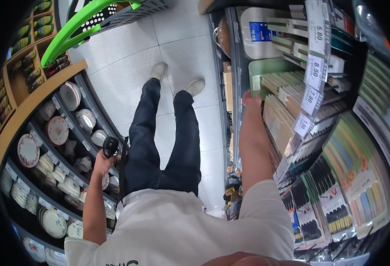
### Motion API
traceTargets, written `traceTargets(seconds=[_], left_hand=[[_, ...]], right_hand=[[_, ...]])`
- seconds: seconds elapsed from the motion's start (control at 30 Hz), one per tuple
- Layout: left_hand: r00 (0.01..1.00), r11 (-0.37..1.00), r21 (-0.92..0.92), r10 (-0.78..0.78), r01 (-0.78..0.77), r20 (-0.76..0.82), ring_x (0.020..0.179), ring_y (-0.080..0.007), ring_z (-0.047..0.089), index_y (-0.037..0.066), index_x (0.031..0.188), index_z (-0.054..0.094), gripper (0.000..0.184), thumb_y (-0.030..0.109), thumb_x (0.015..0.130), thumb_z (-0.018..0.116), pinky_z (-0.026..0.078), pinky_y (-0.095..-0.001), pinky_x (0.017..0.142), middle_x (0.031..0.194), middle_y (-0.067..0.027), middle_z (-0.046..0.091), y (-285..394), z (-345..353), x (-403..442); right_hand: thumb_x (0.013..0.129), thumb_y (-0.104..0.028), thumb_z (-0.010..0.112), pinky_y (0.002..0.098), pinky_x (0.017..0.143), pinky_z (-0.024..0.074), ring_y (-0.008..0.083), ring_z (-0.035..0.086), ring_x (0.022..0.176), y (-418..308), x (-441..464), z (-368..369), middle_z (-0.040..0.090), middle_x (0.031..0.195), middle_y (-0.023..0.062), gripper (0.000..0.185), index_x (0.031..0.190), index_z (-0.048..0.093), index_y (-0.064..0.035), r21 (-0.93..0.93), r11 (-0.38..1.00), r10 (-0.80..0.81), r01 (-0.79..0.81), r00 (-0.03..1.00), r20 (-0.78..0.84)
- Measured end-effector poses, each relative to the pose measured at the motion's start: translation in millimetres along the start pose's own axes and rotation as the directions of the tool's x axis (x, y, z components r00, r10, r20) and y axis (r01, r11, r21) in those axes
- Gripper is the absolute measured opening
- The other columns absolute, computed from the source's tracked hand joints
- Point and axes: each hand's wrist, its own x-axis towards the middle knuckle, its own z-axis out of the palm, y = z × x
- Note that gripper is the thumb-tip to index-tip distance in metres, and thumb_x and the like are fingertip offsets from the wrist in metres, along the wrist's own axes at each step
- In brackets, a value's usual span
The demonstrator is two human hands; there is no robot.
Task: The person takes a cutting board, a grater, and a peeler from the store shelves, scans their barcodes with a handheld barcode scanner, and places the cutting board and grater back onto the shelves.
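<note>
My left hand (103, 163) is closed around a black object with a rounded top (110, 147), beside the dish shelves. On the other side, my right hand (251, 99) reaches to the hanging goods, at the lower edge of a pale green board (262, 73). Its fingers look a little apart, and nothing is plainly held in them. Just right of that hand hang packed rows of thin, light wooden-looking items (281, 116). Above the green board is a pale tray-like item with a blue label (253, 33).
Curved shelves of plates and bowls (57, 130) line the left side. A green-handled basket or cart (68, 37) stands at the upper left. Price tags (313, 66) and hanging packs stick out on the right. Tiled floor (124, 62) lies around my feet.
</note>
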Motion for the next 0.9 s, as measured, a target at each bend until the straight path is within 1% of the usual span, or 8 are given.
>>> traceTargets(seconds=[0.17,0.2,0.33,0.47,0.53,0.6,0.77,0.9], left_hand=[[0.997,0.998,-0.060,0.012,-0.017,-0.081,0.052,-0.0094,0.047,0.003,0.074,0.053,0.008,0.003,0.071,0.060,0.038,-0.0265,0.050,0.060,0.0002,0.051,-6.0,-5.3,4.3],[0.997,0.998,-0.052,0.013,-0.017,-0.078,0.052,-0.0094,0.047,0.003,0.074,0.053,0.008,0.003,0.071,0.060,0.038,-0.0265,0.050,0.060,0.0002,0.051,-4.8,-5.9,3.7],[0.996,0.998,0.025,0.052,-0.051,-0.077,0.054,-0.0107,0.051,0.001,0.077,0.055,0.010,0.004,0.071,0.061,0.041,-0.0274,0.052,0.061,-0.0011,0.053,-2.7,-1.3,8.7],[0.987,0.978,0.152,0.150,-0.141,-0.050,0.056,-0.0120,0.054,-0.001,0.081,0.056,0.013,0.006,0.072,0.064,0.043,-0.0283,0.054,0.062,-0.0028,0.055,45.3,4.4,-8.9],[0.971,0.971,0.065,0.234,-0.231,-0.052,0.058,-0.0127,0.054,-0.001,0.086,0.057,0.019,0.008,0.072,0.066,0.044,-0.0292,0.057,0.064,-0.0042,0.057,63.6,9.3,-14.9],[0.950,0.944,0.117,0.312,-0.308,-0.016,0.059,-0.0124,0.053,-0.002,0.087,0.057,0.021,0.009,0.072,0.067,0.044,-0.0293,0.058,0.066,-0.0045,0.058,112.4,10.9,-41.3],[0.883,0.880,0.076,0.465,-0.468,0.054,0.062,-0.0129,0.054,-0.002,0.086,0.056,0.019,0.008,0.074,0.066,0.045,-0.0299,0.062,0.067,-0.0043,0.058,176.4,3.7,-73.9],[0.844,0.840,0.092,0.526,-0.535,0.103,0.060,-0.0115,0.054,-0.001,0.084,0.056,0.016,0.007,0.074,0.066,0.045,-0.0290,0.059,0.067,-0.0034,0.058,190.0,-14.7,-77.1]], right_hand=[[0.082,-0.047,0.065,0.0255,0.055,0.0519,0.0125,0.059,0.061,11.3,17.4,-1.4,0.058,0.065,0.0010,0.039,0.083,0.056,-0.0098,0.001,0.998,-0.061,0.062,0.995,-0.084],[0.082,-0.047,0.065,0.0255,0.055,0.0519,0.0125,0.059,0.061,16.8,15.9,-5.3,0.058,0.065,0.0010,0.039,0.083,0.056,-0.0098,0.007,0.998,-0.059,0.060,0.994,-0.090],[0.084,-0.040,0.065,0.0234,0.057,0.0508,0.0115,0.057,0.061,32.4,-14.8,-20.5,0.057,0.067,0.0006,0.032,0.087,0.057,-0.0092,0.185,0.983,-0.030,-0.011,0.976,0.218],[0.089,-0.028,0.061,0.0245,0.063,0.0516,0.0121,0.057,0.065,78.6,-86.0,-66.0,0.059,0.074,0.0005,0.018,0.090,0.059,-0.0110,0.198,0.975,-0.037,-0.100,0.808,0.588],[0.090,-0.025,0.060,0.0249,0.065,0.0514,0.0124,0.057,0.067,104.9,-120.6,-104.8,0.061,0.079,0.0007,0.015,0.096,0.060,-0.0117,0.123,0.973,0.083,-0.195,0.794,0.602],[0.090,-0.023,0.060,0.0261,0.066,0.0515,0.0136,0.058,0.070,130.8,-169.3,-144.1,0.062,0.079,0.0020,0.013,0.092,0.062,-0.0106,0.094,0.953,0.180,-0.287,0.788,0.588],[0.090,-0.024,0.061,0.0249,0.065,0.0496,0.0115,0.055,0.070,162.4,-259.9,-193.7,0.054,0.077,0.0008,0.018,0.100,0.057,-0.0100,0.016,0.967,0.212,-0.255,0.837,0.504],[0.090,-0.022,0.061,0.0246,0.067,0.0492,0.0110,0.055,0.072,167.6,-259.8,-192.9,0.055,0.082,0.0011,0.017,0.100,0.056,-0.0092,-0.065,0.979,0.199,-0.192,0.846,0.495]])
